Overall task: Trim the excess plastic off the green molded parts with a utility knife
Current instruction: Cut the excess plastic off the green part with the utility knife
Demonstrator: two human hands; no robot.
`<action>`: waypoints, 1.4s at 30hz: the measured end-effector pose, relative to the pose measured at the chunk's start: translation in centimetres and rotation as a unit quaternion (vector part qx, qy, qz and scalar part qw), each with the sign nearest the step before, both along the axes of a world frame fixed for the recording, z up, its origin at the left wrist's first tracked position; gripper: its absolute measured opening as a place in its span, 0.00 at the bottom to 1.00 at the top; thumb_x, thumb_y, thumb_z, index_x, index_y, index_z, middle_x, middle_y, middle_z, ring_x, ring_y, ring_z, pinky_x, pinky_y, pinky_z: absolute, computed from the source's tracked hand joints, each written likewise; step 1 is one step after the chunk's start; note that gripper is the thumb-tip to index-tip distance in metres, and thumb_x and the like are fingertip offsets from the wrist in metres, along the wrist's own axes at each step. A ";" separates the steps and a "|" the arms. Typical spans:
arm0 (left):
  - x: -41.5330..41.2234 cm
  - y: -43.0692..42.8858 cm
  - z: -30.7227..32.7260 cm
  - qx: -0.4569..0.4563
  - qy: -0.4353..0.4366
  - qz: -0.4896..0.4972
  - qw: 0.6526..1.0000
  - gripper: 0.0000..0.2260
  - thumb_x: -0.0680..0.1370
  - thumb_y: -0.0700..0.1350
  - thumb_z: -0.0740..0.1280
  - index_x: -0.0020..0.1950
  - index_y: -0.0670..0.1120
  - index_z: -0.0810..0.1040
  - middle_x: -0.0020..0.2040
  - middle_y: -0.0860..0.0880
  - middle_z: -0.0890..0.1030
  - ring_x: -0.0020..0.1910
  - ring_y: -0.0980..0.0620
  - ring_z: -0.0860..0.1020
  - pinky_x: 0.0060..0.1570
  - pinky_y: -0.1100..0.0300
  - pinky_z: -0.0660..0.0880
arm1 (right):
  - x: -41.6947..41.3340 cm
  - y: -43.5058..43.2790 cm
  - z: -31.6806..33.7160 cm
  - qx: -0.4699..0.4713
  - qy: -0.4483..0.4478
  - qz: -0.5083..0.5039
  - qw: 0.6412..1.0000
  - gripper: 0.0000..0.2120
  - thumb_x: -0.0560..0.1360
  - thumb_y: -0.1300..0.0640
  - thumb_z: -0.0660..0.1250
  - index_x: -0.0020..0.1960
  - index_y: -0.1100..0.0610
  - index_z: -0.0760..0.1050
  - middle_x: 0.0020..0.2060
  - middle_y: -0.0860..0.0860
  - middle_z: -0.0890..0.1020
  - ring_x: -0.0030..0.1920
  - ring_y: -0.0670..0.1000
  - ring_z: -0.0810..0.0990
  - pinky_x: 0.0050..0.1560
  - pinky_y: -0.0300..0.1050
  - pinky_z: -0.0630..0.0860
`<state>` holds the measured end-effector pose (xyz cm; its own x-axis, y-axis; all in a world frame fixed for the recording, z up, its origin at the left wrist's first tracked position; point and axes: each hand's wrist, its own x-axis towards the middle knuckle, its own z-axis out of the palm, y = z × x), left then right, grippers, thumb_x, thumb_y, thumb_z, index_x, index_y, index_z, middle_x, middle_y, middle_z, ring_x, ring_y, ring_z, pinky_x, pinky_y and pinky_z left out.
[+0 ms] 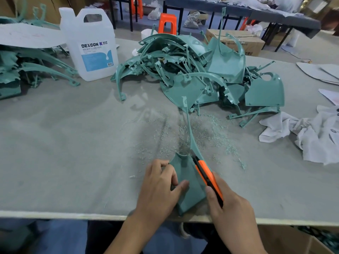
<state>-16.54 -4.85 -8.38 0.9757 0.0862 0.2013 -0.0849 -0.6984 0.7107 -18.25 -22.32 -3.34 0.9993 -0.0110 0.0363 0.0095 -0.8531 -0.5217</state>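
A green molded part (189,191) lies at the table's near edge, its broad panel toward me and a long thin arm reaching away. My left hand (161,186) grips the panel's left side, thumb on top. My right hand (231,204) holds an orange and black utility knife (207,176), whose tip lies against the part's right edge near the neck. A large heap of green parts (201,70) sits behind. Fine green shavings (201,132) are scattered between the heap and my hands.
A white DEXCON jug (91,44) stands at the back left beside another stack of green parts (27,70). White rags (311,132) lie at the right. The grey table's front edge (73,215) runs just below my wrists. An orange stool (167,22) stands beyond.
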 end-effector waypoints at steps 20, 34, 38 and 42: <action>1.1 -0.1 1.4 0.106 -0.119 -0.053 0.986 0.03 0.76 0.47 0.70 0.47 0.48 0.81 0.52 0.53 0.82 0.52 0.50 0.80 0.55 0.60 0.71 | 1.3 -2.2 -0.3 0.075 -0.039 0.017 0.996 0.23 0.73 0.33 0.54 0.66 0.32 0.71 0.33 0.37 0.76 0.36 0.44 0.78 0.35 0.33 0.68; 0.1 -0.2 -0.4 0.107 -0.153 -0.067 0.980 0.05 0.76 0.46 0.71 0.47 0.48 0.85 0.52 0.51 0.84 0.55 0.48 0.81 0.60 0.57 0.72 | 4.9 -1.3 -1.7 0.021 -0.065 0.060 0.996 0.15 0.80 0.45 0.63 0.66 0.38 0.73 0.36 0.46 0.82 0.40 0.54 0.81 0.38 0.48 0.75; 0.1 -0.1 -0.5 0.101 -0.154 -0.068 0.981 0.06 0.76 0.47 0.70 0.48 0.47 0.85 0.53 0.51 0.84 0.55 0.48 0.80 0.61 0.57 0.72 | 5.3 -1.5 -2.0 0.004 -0.053 0.047 0.997 0.15 0.80 0.44 0.62 0.66 0.38 0.74 0.41 0.48 0.85 0.44 0.57 0.82 0.38 0.47 0.72; -0.1 -0.1 -0.3 0.093 -0.155 -0.051 0.982 0.11 0.78 0.52 0.67 0.54 0.47 0.83 0.58 0.49 0.81 0.59 0.49 0.77 0.61 0.54 0.71 | 5.3 -1.9 -2.0 0.009 -0.066 0.044 0.997 0.16 0.80 0.45 0.63 0.67 0.36 0.71 0.38 0.47 0.83 0.41 0.55 0.81 0.37 0.46 0.70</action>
